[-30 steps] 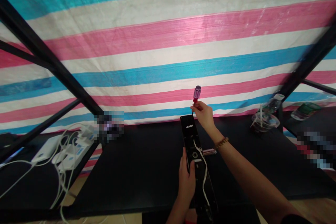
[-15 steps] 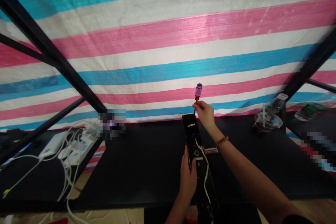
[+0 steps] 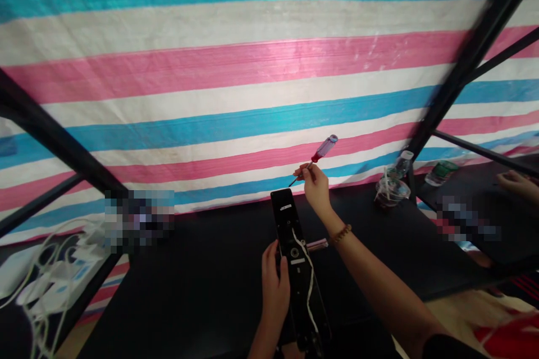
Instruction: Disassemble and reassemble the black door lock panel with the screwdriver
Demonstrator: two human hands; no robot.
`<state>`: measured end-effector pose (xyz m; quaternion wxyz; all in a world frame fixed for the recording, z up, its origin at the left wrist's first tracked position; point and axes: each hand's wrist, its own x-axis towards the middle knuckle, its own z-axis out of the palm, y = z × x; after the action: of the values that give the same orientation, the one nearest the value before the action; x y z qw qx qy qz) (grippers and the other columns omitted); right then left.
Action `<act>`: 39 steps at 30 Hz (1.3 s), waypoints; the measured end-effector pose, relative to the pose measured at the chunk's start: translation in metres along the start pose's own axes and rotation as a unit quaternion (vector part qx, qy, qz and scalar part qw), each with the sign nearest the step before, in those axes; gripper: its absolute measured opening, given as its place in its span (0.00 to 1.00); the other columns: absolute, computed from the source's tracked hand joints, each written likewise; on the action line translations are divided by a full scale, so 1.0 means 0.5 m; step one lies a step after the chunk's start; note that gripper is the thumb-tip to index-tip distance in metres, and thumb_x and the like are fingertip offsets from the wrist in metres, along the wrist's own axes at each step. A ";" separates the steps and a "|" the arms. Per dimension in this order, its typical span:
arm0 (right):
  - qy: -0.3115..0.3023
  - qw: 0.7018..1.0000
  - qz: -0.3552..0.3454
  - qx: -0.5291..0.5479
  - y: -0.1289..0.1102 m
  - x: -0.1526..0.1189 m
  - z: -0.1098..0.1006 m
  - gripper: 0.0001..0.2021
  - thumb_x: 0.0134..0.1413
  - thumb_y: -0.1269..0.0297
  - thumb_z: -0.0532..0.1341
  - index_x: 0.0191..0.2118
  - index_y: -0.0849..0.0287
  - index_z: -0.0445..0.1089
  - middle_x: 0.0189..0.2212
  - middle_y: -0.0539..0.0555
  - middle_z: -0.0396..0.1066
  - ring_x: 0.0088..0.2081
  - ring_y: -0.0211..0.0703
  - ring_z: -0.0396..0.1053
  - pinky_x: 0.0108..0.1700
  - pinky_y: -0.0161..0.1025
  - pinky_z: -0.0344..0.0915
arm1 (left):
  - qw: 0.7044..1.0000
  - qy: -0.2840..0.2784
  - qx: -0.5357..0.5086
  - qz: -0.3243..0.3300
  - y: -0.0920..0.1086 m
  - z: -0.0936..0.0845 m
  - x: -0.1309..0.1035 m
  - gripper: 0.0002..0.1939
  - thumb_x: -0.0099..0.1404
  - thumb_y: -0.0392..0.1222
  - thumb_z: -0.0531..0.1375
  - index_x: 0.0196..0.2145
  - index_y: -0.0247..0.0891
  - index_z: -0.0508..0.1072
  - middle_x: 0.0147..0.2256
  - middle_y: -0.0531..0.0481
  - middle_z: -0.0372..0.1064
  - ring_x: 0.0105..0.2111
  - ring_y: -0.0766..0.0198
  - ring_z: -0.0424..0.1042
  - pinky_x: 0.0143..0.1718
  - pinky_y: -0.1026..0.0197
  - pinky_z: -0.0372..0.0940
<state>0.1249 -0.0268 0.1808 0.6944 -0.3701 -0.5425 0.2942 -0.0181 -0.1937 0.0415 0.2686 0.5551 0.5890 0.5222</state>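
Note:
A long black panel (image 3: 298, 275) with a white cable (image 3: 310, 286) along it is tilted up at the table's front edge. My left hand (image 3: 275, 277) grips its left side, thumb on the face. Above the panel's top end, my right hand (image 3: 314, 179) holds a screwdriver (image 3: 324, 148) by its shaft, just below the red collar. The clear purple handle points up and right, and the tip lies near the panel's top edge, seemingly apart from it. A short pinkish cylinder (image 3: 317, 244) sticks out at the panel's right side.
On the black table (image 3: 202, 269), a clear bowl (image 3: 392, 192) and a bottle (image 3: 404, 162) stand at the back right. White power strips (image 3: 69, 280) with tangled cables lie left. Another person's hand (image 3: 520, 184) rests far right, near a green-labelled container (image 3: 441, 172). Black frame bars flank both sides.
The view has shifted right. The screwdriver has gone from nearly upright to slanted, its tip now off the panel's top end. Another person's hand has come into view at right.

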 end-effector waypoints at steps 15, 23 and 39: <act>0.037 0.923 0.278 0.265 -0.050 -0.223 -0.046 0.12 0.50 0.58 0.70 0.35 0.59 0.71 0.28 0.51 0.76 0.32 0.44 0.78 0.34 0.37 0.72 | 0.982 -0.001 -0.143 -0.123 0.110 -0.047 0.055 0.19 0.58 0.52 0.64 0.38 0.33 0.80 0.29 0.45 0.77 0.26 0.61 0.74 0.27 0.61 0.71; 0.081 0.966 0.233 -0.075 0.054 -0.206 -0.190 0.14 0.57 0.51 0.61 0.30 0.57 0.67 0.19 0.48 0.70 0.20 0.41 0.71 0.23 0.35 0.62 | 0.984 0.025 0.179 -0.004 -0.049 -0.165 0.083 0.21 0.62 0.58 0.57 0.34 0.40 0.82 0.35 0.43 0.77 0.37 0.50 0.74 0.44 0.48 0.68; -0.099 0.876 0.060 -0.468 0.151 -0.206 -0.216 0.11 0.60 0.64 0.60 0.46 0.60 0.74 0.41 0.62 0.72 0.44 0.52 0.71 0.48 0.47 0.66 | 0.938 -0.011 0.344 0.029 -0.174 -0.232 0.132 0.27 0.66 0.58 0.50 0.40 0.37 0.82 0.37 0.40 0.73 0.37 0.49 0.69 0.46 0.46 0.65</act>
<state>0.2048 -0.0893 0.0478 0.3634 -0.6527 -0.6596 0.0827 -0.1705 -0.1547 0.0153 0.0518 0.6362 0.7134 0.2891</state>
